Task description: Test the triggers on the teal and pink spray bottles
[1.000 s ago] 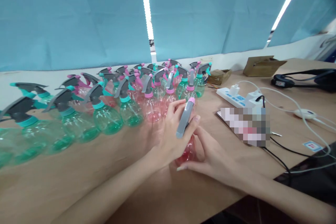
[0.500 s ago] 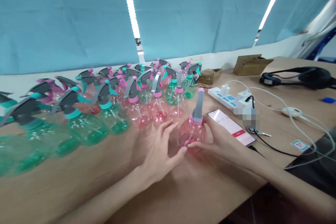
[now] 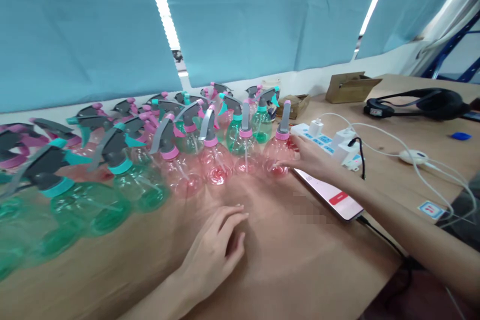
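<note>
My right hand grips a pink see-through spray bottle with a grey trigger head and pink collar. Its thumb lies across the near side, and the other fingers are partly hidden behind the bottle. The bottle stands upright at the right end of a row, beside another pink spray bottle. Over the bare tabletop nearer to me, my left hand is empty, fingers loosely bent and apart. Further left stand more bottles of the same shape, among them a green spray bottle with a turquoise collar.
A phone with a cable lies under my right forearm. Behind it are a white power strip with plugs and a white round device on a cord. Headphones and an open cardboard box sit at the back right.
My right hand has carried the pink spray bottle away from me to the end of the row. My left hand has drawn back from it towards me, and the view has shifted slightly.
</note>
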### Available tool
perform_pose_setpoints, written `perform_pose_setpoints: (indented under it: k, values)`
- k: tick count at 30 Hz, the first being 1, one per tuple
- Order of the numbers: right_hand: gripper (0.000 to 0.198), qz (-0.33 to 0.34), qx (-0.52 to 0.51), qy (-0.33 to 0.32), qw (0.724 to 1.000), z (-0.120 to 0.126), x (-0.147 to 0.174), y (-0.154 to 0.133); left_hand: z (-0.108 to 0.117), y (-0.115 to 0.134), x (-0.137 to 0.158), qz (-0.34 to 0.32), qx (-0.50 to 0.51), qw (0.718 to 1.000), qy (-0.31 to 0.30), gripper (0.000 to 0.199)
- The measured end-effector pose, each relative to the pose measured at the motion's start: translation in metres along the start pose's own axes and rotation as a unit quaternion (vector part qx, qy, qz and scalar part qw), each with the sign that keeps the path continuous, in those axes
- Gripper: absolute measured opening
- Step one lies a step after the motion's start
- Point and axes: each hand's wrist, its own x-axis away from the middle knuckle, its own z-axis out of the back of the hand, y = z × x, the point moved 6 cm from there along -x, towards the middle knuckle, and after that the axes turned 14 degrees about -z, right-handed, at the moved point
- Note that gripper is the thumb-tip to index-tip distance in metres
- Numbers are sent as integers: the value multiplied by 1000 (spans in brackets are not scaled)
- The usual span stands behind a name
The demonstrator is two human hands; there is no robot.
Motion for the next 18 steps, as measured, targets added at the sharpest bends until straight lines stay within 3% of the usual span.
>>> perform_pose_setpoints:
  k: [4,11,18]
  values:
    - [50,-12,10,-6,1000,-1,-10,7,2,1,-1,4,-1,1000,-8,32]
    - [65,-5,-58,-21,998,-10,-29,27,-1,-2,0,20,-13,1000,-17,31]
    - [66,-4,-72,-27,997,-8,-31,20,1,-3,-2,28,-36,999,-11,28]
